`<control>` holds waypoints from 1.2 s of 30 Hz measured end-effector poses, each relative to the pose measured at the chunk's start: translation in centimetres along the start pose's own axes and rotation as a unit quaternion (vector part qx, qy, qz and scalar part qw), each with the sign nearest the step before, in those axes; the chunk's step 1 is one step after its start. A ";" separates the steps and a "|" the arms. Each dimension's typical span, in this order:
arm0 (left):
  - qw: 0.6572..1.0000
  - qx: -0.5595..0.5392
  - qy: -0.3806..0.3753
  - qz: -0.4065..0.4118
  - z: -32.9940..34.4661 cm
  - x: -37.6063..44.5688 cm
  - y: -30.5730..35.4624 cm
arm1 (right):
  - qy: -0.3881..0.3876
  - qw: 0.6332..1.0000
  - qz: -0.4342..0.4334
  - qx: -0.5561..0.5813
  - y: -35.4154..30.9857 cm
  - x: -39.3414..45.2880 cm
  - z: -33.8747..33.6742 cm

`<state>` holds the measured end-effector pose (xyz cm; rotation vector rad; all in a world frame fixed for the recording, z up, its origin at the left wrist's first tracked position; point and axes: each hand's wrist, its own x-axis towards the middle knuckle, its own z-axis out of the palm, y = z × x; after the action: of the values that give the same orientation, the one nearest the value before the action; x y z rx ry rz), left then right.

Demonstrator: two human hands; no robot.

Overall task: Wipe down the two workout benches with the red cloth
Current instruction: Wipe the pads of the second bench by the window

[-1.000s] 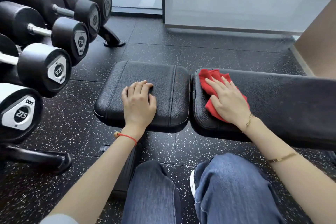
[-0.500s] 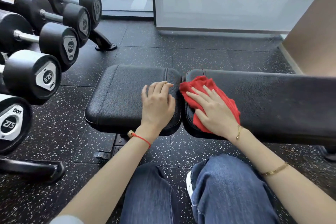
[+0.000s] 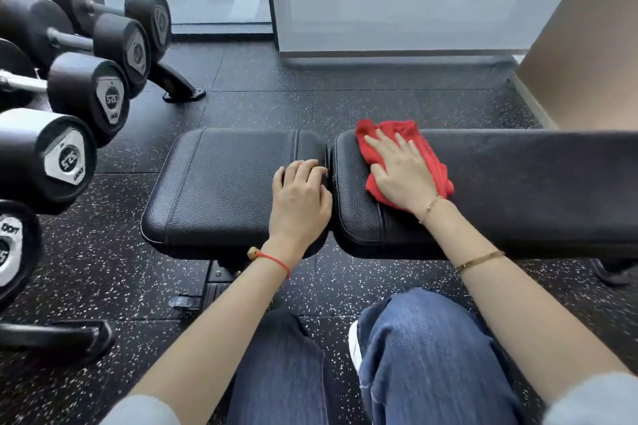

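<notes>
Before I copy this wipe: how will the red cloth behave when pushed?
Probably floppy: the red cloth lies bunched in folds under the flat right hand. Likely light, and apt to crumple rather than slide flat across the grained bench pad.

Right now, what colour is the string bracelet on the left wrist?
Red, with a small tan bead. The bracelet shows clearly in the head view.
</notes>
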<state>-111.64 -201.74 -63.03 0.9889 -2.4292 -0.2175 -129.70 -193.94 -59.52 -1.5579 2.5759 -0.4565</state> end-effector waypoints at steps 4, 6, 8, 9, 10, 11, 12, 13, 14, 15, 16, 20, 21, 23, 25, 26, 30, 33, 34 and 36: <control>1.000 0.004 -0.007 0.002 -0.1 0.0 0.0 | -0.009 0.996 -0.085 0.015 0.0 -3.5 0.4; 1.000 -0.001 -0.007 0.004 -0.1 -0.1 -0.1 | 0.001 0.997 -0.071 0.023 1.7 -4.8 -0.1; 1.000 -0.005 -0.008 0.005 -0.1 -0.1 -0.1 | 0.023 0.999 -0.018 0.022 4.0 -5.4 -0.8; 1.000 -0.006 -0.009 0.006 -0.2 -0.2 -0.1 | 0.036 0.999 0.019 0.019 5.1 -5.5 -1.3; 1.000 -0.007 -0.011 0.005 -0.2 -0.2 -0.1 | 0.048 0.997 0.058 0.013 5.9 -5.5 -1.6; 1.000 -0.008 -0.013 0.004 -0.3 -0.2 -0.1 | 0.057 0.994 0.089 0.005 6.4 -5.4 -1.8; 1.000 -0.010 -0.015 0.003 -0.3 -0.3 -0.1 | 0.062 0.992 0.109 -0.007 6.5 -5.3 -1.9; 1.000 -0.013 -0.019 0.002 -0.4 -0.3 -0.1 | 0.064 0.991 0.117 -0.020 6.4 -5.3 -1.7; 1.000 -0.015 -0.022 0.003 -0.4 -0.3 -0.1 | 0.064 0.991 0.117 -0.031 6.2 -5.2 -1.5; 1.000 -0.017 -0.024 0.003 -0.4 -0.3 -0.1 | 0.062 0.991 0.114 -0.037 6.1 -5.1 -1.4; 1.000 -0.018 -0.025 0.003 -0.4 -0.3 -0.1 | 0.059 0.991 0.111 -0.037 5.9 -5.1 -1.3; 1.000 -0.018 -0.024 0.007 -0.3 -0.3 -0.1 | 0.053 0.992 0.107 -0.029 6.1 -5.0 -1.5; 1.000 -0.017 -0.022 0.008 -0.3 -0.3 -0.1 | 0.054 0.993 0.105 -0.028 6.1 -5.0 -1.5; 1.000 -0.016 -0.022 0.007 -0.2 -0.3 -0.2 | 0.052 0.993 0.100 -0.026 6.1 -5.0 -1.5; 1.000 -0.015 -0.023 0.006 -0.3 -0.3 -0.1 | 0.052 0.993 0.099 -0.027 6.2 -5.0 -1.4; 1.000 -0.017 -0.023 0.004 -0.4 -0.2 0.0 | 0.052 0.993 0.099 -0.026 6.2 -5.0 -1.4; 1.000 -0.021 -0.016 -0.003 -0.4 -0.2 0.4 | 0.054 0.993 0.099 -0.021 6.2 -5.1 -1.5; 0.999 -0.027 -0.014 -0.026 -0.2 -0.1 0.8 | 0.054 0.994 0.088 -0.022 6.4 -5.1 -1.4; 0.999 -0.035 -0.011 -0.040 -0.1 -0.1 1.5 | 0.053 0.995 0.082 -0.024 6.5 -5.1 -1.4; 0.998 -0.050 -0.004 -0.047 0.0 -0.1 3.8 | 0.046 0.996 0.074 -0.025 6.7 -5.1 -1.5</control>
<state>-113.87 -198.94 -61.81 1.0599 -2.3574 -0.3728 -133.33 -186.27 -60.50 -1.3773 2.7675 -0.4630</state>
